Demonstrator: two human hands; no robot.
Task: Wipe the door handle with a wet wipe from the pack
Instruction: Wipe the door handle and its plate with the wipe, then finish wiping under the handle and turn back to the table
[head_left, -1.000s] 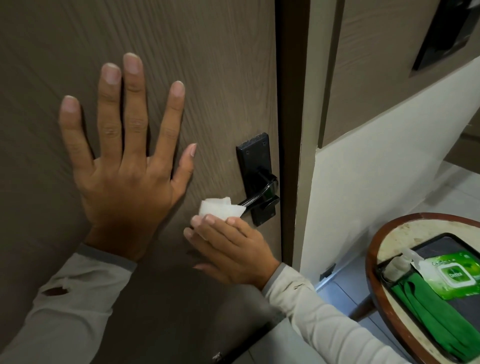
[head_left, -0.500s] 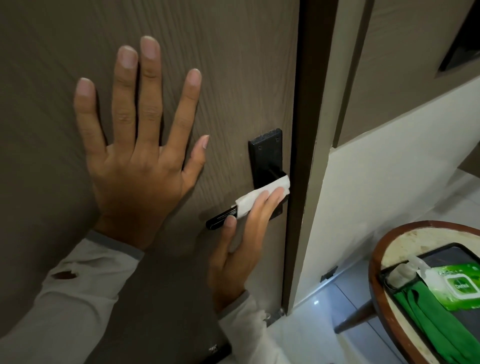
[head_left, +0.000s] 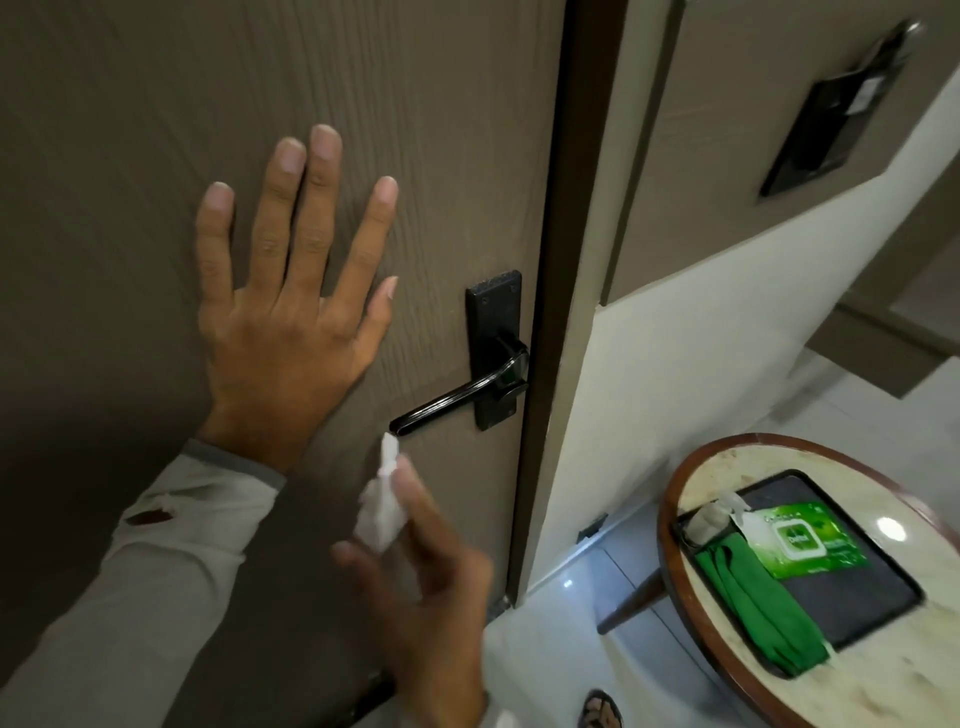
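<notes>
Head view: left fingers (head_left: 270, 218) are spreading wide, pressing flat on the brown door (head_left: 130, 130), gripping nothing. Left hand (head_left: 283, 332) is pointing up the panel, palm on the wood, grey sleeve (head_left: 171, 540) trailing down-left. Black door handle (head_left: 447, 402) is sitting right of and below those fingers, clear of them, lever drooping left from its black backplate (head_left: 493, 312).

Right hand (head_left: 431, 597) is hanging below the lever, motion-blurred, fingers loosely open and angling up. Its thumb (head_left: 415, 499) and a finger are pinching the white wet wipe (head_left: 382, 512); the wipe's top corner is sitting just under the lever tip, touching or nearly so, can't tell which.

Green wipe pack (head_left: 802, 543) is lying well right of the right fingers, on a black tray (head_left: 857, 597) on a round table (head_left: 675, 499), with a green cloth (head_left: 753, 613) beside it.
</notes>
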